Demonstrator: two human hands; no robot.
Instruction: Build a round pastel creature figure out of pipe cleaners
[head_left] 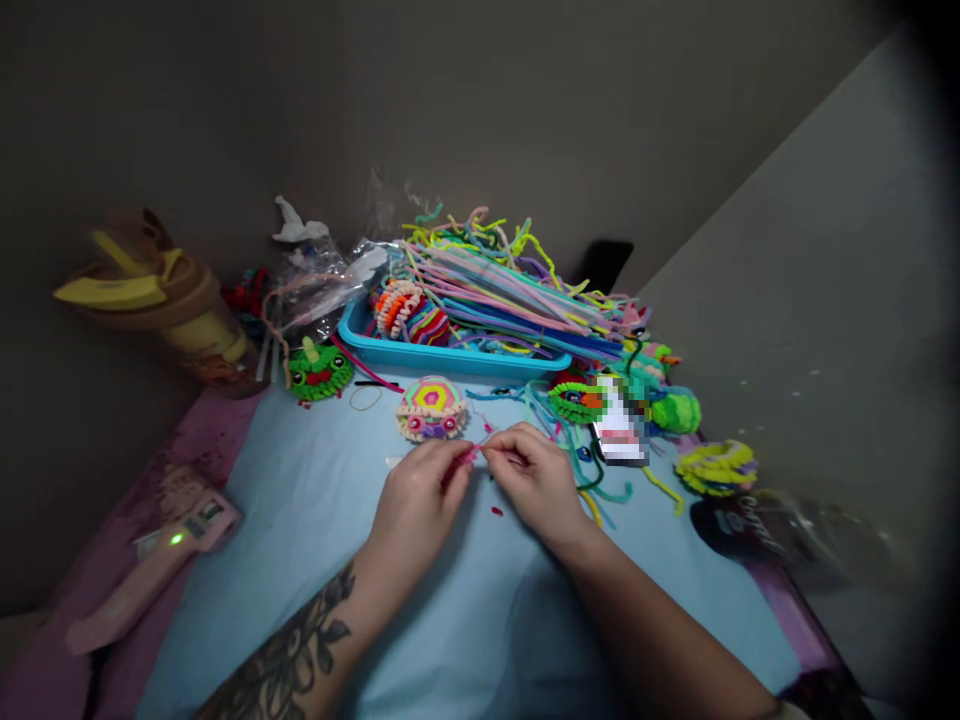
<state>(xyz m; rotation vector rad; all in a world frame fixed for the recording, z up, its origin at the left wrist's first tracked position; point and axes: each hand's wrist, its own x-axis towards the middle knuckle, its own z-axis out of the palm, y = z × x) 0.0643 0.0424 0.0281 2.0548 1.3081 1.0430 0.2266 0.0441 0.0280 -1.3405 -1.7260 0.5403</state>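
Note:
My left hand (424, 495) and my right hand (536, 480) meet over the middle of the table, fingertips pinched close together. Between them is a small pink pipe cleaner piece (474, 453), mostly covered by the fingers. Just beyond the hands sits a round pipe cleaner figure (431, 408) with a pink, yellow and cream spiral top, a cream ruffled edge and pink eyes. A tiny dark red scrap (497, 511) lies on the blue cloth (465, 620) below the hands.
A blue tray (450, 355) heaped with pipe cleaners stands at the back. Green figures (321, 370) lie to the left and right of it. A pink glue gun (161, 560) with a lit green light rests at left, near a cup (187, 310). A phone (621, 425) lies right.

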